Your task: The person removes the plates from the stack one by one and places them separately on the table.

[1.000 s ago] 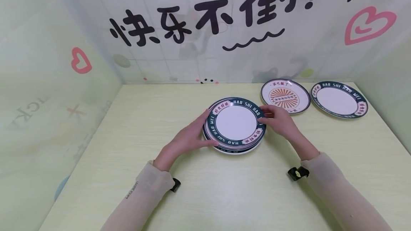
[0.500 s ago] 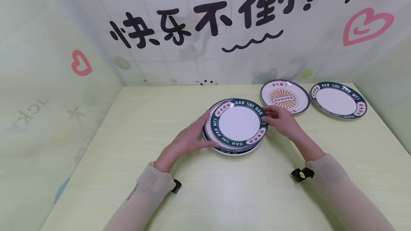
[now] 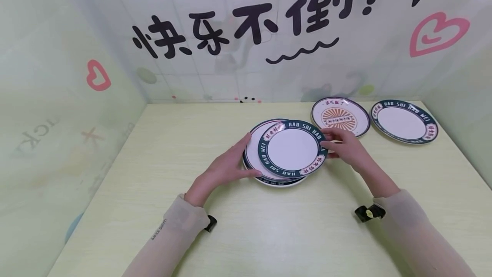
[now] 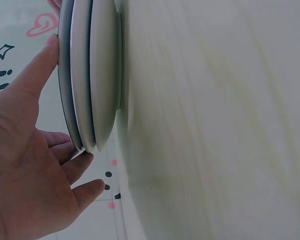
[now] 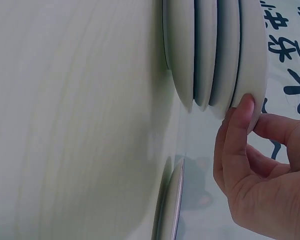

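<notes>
A plate with a dark green lettered rim [image 3: 293, 148] lies uppermost, shifted right over a stack of plates [image 3: 253, 153]. My right hand [image 3: 347, 149] pinches this top plate at its right edge, thumb above and fingers below; the right wrist view shows the fingertips [image 5: 246, 106] under the rim. Around the stack's left side, my left hand [image 3: 224, 163] holds the edges, thumb at the near rim and fingers farther back. In the left wrist view the stacked plates [image 4: 81, 75] appear edge-on between thumb and fingers.
Behind the right hand lies a white plate with an orange sunburst [image 3: 338, 116]. Beside it, farther right, is another green-rimmed plate [image 3: 404, 121]. Printed walls enclose the light wooden table [image 3: 284, 230] at the back and both sides.
The top green-rimmed plate has slid right with my right hand, baring more of the white plate beneath it on the left. My left hand keeps its place on the stack.
</notes>
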The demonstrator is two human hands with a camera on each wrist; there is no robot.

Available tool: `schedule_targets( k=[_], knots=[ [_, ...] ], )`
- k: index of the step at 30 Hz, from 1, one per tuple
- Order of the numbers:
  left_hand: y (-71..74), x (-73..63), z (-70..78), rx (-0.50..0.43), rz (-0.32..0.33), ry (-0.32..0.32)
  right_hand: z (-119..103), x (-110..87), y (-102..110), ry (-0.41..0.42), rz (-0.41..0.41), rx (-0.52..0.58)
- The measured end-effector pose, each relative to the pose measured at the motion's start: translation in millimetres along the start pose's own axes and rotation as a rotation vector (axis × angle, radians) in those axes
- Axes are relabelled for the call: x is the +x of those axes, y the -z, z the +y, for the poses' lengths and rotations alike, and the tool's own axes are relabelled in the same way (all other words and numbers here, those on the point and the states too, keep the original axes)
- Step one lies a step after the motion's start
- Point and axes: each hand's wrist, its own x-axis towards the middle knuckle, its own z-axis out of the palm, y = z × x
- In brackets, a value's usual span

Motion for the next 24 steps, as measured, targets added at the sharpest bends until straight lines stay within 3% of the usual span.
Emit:
schedule_targets(
  k=[13,24],
  knots=[
    [0.1,0.2,0.0,0.003,0.005,-0.003,0,-11.0,7,-0.062,-0.021,0.111],
    [-0.2,-0.2,0.5,0.007,0.010,-0.012,3,-17.7,19,-0.031,-0.022,0.181]
  ],
)
